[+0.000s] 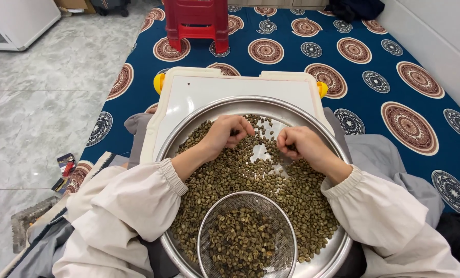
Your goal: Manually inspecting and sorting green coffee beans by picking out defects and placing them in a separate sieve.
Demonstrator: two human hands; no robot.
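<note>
— Where are the hands?

— Both rest on the green coffee beans spread over the round steel tray. The left hand is curled, fingertips pinched among the beans; the right hand is loosely clenched, and whether it grips any bean cannot be told.

— And nearby?

— A mesh sieve holding more beans sits at the tray's near edge. The tray lies on a white board above a blue patterned mat.
</note>
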